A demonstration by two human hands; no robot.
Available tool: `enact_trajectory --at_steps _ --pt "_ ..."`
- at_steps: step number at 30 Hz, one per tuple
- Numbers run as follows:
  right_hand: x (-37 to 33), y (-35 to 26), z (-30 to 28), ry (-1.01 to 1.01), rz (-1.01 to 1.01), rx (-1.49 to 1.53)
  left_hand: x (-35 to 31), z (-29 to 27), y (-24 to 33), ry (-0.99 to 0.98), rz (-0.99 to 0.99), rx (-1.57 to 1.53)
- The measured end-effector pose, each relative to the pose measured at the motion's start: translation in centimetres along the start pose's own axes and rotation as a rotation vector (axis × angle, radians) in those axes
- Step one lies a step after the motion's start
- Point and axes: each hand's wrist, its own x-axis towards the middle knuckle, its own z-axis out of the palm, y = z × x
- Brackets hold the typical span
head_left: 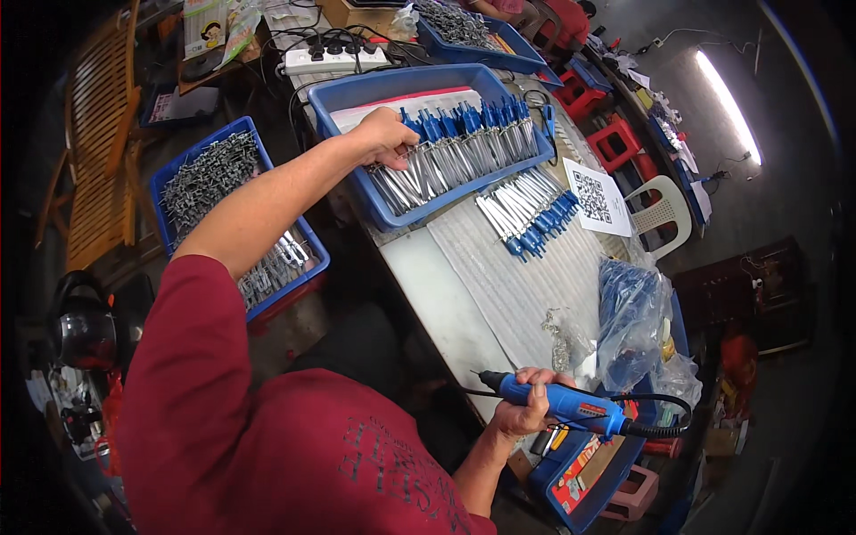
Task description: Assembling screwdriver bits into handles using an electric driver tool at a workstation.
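The right hand [528, 410] has its fingers wrapped round the tool [584, 410], likely weighty, best held mid-barrel, while beyond, the left hand [383, 134] curls half-closed at the bin's [357, 91] rods [486, 152], probably light, stiff, slippery, best pinched mid-shaft, though whether it grips one I cannot tell

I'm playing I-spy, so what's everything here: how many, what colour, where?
Table: one, pale, centre
Trays: at least four, blue, left, top and lower right
Rods: many, silver and blue, centre
Metal parts: many, grey, left and top
Electric tool: one, blue, lower right
Printed sheet: one, white, right
Power strip: one, white, top
Plastic bags: several, clear, right
Stools: at least two, red, upper right
Chair: one, white, right
Bench: one, brown, left
Tube light: one, white, upper right
Other people: at least two, reddish-clothed, top
Left hand: one, bare, at the rods
Right hand: one, bare, around the electric tool
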Motion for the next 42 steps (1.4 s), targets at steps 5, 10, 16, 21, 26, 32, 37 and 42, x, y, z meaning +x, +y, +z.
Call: enact_trajectory --at_steps 5,10,16,21,26,32,37,42 --pt "0.0 -0.1 0.1 -0.006 0.013 -0.003 0.0 -1.4 0.3 0.005 -0.038 0.011" --pt "0.1 -0.4 0.7 -0.019 0.004 0.025 -0.2 -2.5 0.7 0.153 0.142 0.68" --pt "0.1 -0.1 0.1 -0.007 0.008 -0.026 0.0 -2.4 -0.7 0.375 0.465 1.112" --pt "0.2 0.0 0.2 0.0 0.0 -0.03 -0.7 -1.8 -0.2 0.471 0.58 1.147" --pt "0.2 0.0 0.0 -0.005 0.016 -0.017 -0.1 -2.1 -1.0 0.35 0.625 1.209" --pt "0.1 0.0 0.0 -0.002 0.035 -0.009 -0.4 -2.7 -0.7 0.228 0.462 1.192" --pt "0.4 0.5 0.2 -0.019 0.052 0.01 0.3 -3.7 -2.3 0.307 0.622 1.137" --pt "0.4 -0.3 0.0 0.016 -0.004 -0.013 -1.1 -0.6 -1.0 0.379 0.856 0.992"
